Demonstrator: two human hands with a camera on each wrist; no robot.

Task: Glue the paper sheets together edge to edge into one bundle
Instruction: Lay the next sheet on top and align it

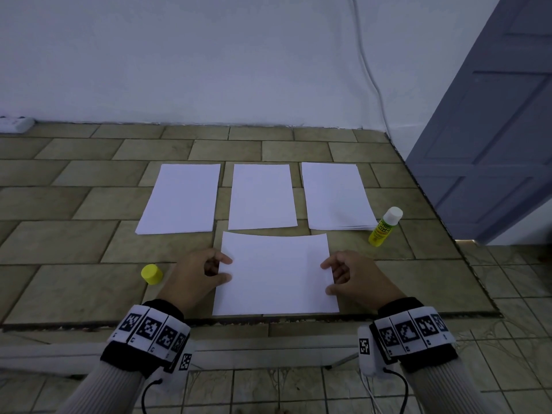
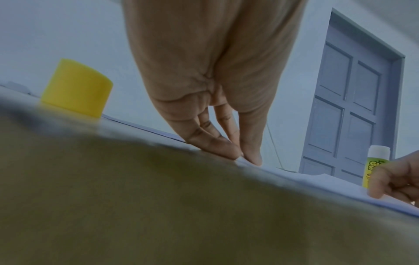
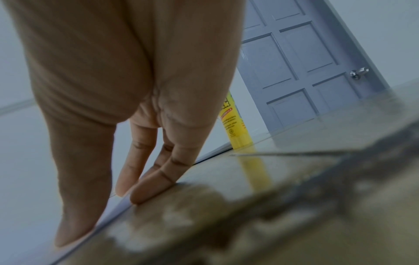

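One white paper sheet (image 1: 276, 273) lies crosswise near the table's front edge, its far edge curling up a little. My left hand (image 1: 227, 268) pinches its left edge, thumb and fingertips (image 2: 222, 148) meeting at the paper. On the opposite edge my right hand (image 1: 326, 277) holds it, thumb on top and fingertips (image 3: 140, 193) at the rim. Behind it lie three white paper piles: left (image 1: 180, 200), middle (image 1: 261, 197), right (image 1: 336, 195). A yellow glue stick (image 1: 384, 227) stands uncapped to the right of them. Its yellow cap (image 1: 152, 274) sits left of my left hand.
The tabletop (image 1: 74, 282) has a tan tile pattern and ends just in front of the held sheet. A white wall runs behind it, with a power strip (image 1: 15, 124) at the back left and a cable (image 1: 370, 76). A grey door (image 1: 493, 130) stands at the right.
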